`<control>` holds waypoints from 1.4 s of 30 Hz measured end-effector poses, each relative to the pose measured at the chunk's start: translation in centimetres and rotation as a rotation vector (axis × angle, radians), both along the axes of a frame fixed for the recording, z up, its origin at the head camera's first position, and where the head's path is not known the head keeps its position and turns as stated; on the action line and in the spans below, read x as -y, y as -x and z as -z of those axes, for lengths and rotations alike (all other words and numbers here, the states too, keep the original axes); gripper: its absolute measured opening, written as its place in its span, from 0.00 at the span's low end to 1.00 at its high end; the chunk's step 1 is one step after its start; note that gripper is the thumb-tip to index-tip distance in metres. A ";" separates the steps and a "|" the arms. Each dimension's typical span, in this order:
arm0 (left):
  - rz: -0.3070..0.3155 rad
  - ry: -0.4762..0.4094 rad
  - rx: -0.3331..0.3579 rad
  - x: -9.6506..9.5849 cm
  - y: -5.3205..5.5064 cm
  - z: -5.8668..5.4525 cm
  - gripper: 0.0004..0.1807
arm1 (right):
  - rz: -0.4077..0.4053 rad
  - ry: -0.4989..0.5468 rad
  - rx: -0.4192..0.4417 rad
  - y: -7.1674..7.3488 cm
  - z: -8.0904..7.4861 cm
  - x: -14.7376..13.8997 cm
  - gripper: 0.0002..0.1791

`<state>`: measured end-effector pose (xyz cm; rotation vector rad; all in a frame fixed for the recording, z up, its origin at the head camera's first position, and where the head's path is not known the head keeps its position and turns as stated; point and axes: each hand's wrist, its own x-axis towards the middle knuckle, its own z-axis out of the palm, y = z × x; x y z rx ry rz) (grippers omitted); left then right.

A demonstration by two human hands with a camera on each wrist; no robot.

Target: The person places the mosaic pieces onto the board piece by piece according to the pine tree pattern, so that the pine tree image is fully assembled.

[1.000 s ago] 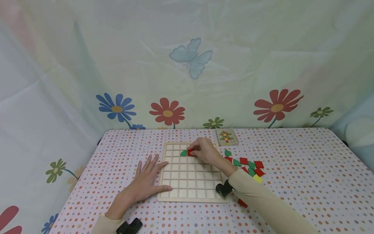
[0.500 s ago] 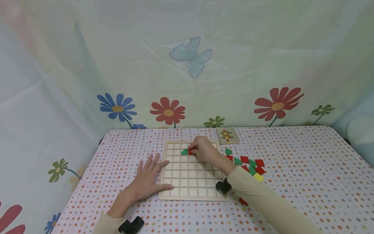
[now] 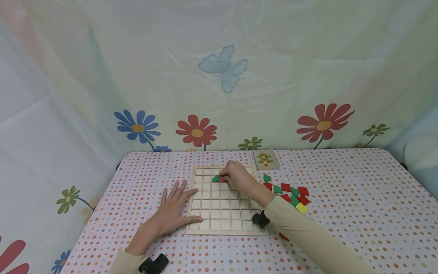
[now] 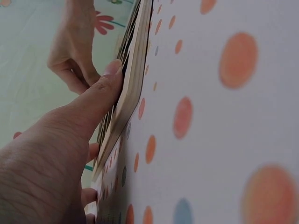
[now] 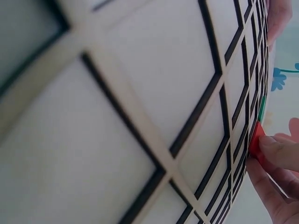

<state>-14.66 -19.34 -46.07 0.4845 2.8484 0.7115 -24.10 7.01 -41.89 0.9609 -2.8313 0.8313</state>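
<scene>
A wooden grid board (image 3: 225,225) lies on the dotted tabletop. Near its top edge my right hand (image 3: 238,178) pinches a red square tile (image 5: 256,136) between thumb and fingers, low over a cell. Directly left of that tile, a green rounded tile (image 3: 216,178) sits in the second row. My left hand (image 3: 171,211) is spread flat at the board's left side, thumb and index finger over the frame. In the left wrist view its thumb (image 4: 100,95) presses on the board's wooden edge.
Right of the board lie loose tiles: several red squares (image 3: 303,191), green leaf-shaped pieces (image 3: 267,178) and a yellow square (image 3: 302,207). Another red tile (image 3: 284,236) shows beside the right sleeve. A pattern card (image 3: 266,160) lies behind the board's right corner, close to the fabric backdrop.
The right hand keeps its pinch on the red tile; the tile shows slightly less beneath the fingers, seeming lower and flatter. The left hand stays in place on the board's edge.
</scene>
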 end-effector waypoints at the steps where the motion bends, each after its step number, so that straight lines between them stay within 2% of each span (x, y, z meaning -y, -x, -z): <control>1: 0.000 -0.001 -0.002 0.0 0.0 0.0 0.51 | 0.000 0.003 0.000 0.0 0.0 0.0 0.08; 9: -0.004 -0.001 0.002 -0.3 -0.2 -0.1 0.51 | -0.005 -0.002 -0.013 -0.3 0.3 -0.1 0.08; 11: -0.004 0.004 0.003 -0.4 -0.2 -0.1 0.51 | -0.020 -0.005 -0.001 -0.4 0.3 -0.4 0.08; 14: 0.005 0.007 -0.002 -0.5 -0.1 -0.2 0.51 | -0.041 0.017 0.065 -0.5 0.1 -1.3 0.10; 18: 0.016 0.012 -0.011 -0.7 0.2 -0.2 0.51 | -0.051 0.046 0.130 -0.9 -1.0 -4.0 0.13; 20: 0.009 0.011 -0.015 -0.6 0.2 -0.1 0.51 | -0.057 0.048 0.131 -1.3 -1.7 -5.6 0.14; 24: -0.007 0.004 -0.022 -0.2 0.1 0.0 0.52 | -0.022 0.048 0.140 -2.7 -3.2 -8.8 0.14; 28: -0.006 -0.010 -0.019 0.0 -0.1 0.1 0.51 | 0.018 0.019 0.136 -4.3 -3.9 -11.6 0.13; 35: -0.008 -0.010 -0.019 0.1 -0.3 -0.1 0.50 | 0.011 -0.044 0.137 -6.1 -3.4 -14.9 0.11; 42: -0.009 -0.016 -0.004 -0.1 -0.3 -0.3 0.50 | 0.001 -0.063 0.145 -6.6 -2.0 -16.3 0.14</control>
